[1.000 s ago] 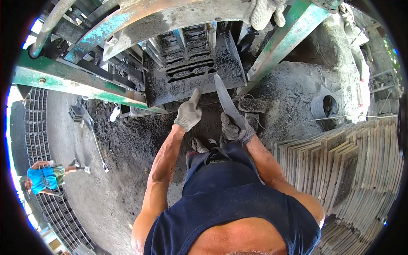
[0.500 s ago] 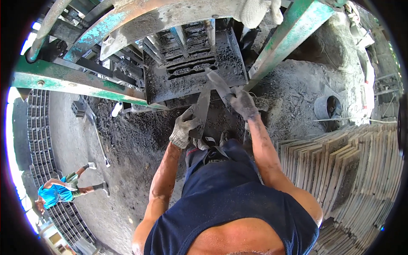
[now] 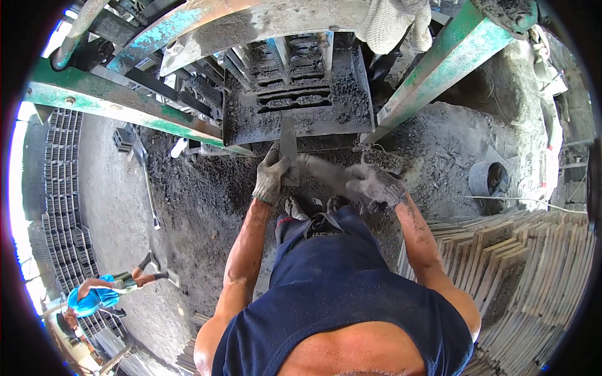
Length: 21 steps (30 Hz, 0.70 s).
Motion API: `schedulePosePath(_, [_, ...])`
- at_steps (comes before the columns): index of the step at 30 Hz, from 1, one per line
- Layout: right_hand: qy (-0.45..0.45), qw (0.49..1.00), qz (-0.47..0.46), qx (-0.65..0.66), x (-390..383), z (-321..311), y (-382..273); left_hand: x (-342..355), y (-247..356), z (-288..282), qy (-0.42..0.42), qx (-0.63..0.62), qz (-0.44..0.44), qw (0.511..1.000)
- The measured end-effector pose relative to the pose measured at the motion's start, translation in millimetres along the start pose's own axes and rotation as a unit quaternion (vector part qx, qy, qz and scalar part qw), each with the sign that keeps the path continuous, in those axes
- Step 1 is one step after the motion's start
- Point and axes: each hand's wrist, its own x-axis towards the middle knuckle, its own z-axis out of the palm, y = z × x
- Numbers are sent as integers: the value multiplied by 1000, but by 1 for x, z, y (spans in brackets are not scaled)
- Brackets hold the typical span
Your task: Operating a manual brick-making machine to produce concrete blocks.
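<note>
My left hand [image 3: 269, 178], in a dirty knitted glove, is closed on a flat grey strip [image 3: 288, 143] that stands up in front of the machine's tray. To its right, my right hand [image 3: 378, 184], in a sooty glove, grips a second flat grey piece [image 3: 325, 169], smeared by motion and pointing left toward the first. The exact kind of both pieces is hard to make out. Just beyond them lies the metal mould tray [image 3: 301, 128], strewn with dark grit, with slotted openings at its middle.
Green steel posts [image 3: 445, 62] frame the machine; a pale glove [image 3: 389, 25] hangs on its top bar. Stacked wooden boards [image 3: 495, 263] stand at the right, near a metal bucket [image 3: 488, 178]. Left are a shovel [image 3: 150, 188], rows of dark blocks [image 3: 61, 163] and a person in blue [image 3: 91, 297].
My right hand has moved right and down, swinging its flat piece from upright to nearly level. The left hand's strip stands more upright. At the left, the person in blue has shifted nearer.
</note>
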Motion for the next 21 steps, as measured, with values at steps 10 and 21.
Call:
schedulePosePath(10, [242,965,-89,44,35,-3,-3,-15,-8,34,-11,345,174,922])
schedulePosePath(21, [371,884,-116,259,49,-21,51,-39,-29,-7,-207,559,183,782])
